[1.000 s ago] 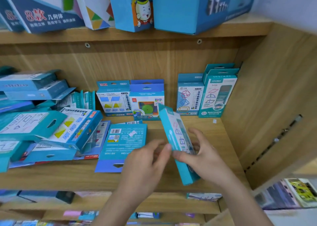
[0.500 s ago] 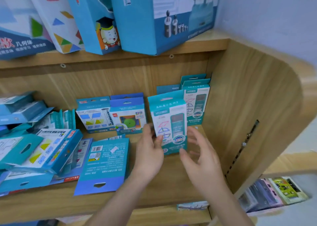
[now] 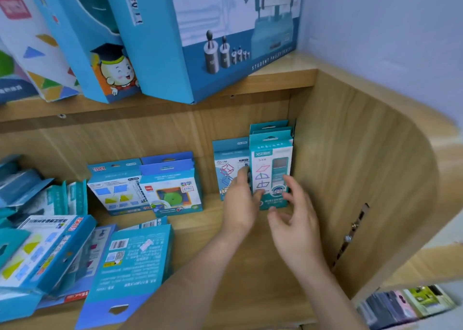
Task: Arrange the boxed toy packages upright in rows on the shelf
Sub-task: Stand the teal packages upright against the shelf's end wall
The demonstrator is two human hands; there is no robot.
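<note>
A teal toy box with drawn rod shapes stands upright at the back right corner of the wooden shelf, in front of two more boxes of the same kind. My left hand pinches its lower left edge, thumb at the side and fingertips on the front. Just off the box's lower right edge, my right hand has its fingers spread and holds nothing. To the left stand a blue cube-frame box and two more upright boxes.
A blue box lies flat, back side up, near the shelf's front. A loose heap of boxes fills the left. The shelf's side wall is close on the right. Large boxes stand on the shelf above.
Both hands carried the teal box from the shelf's front, turned it upright and moved it back and right into the corner row. My right hand has come off it.
</note>
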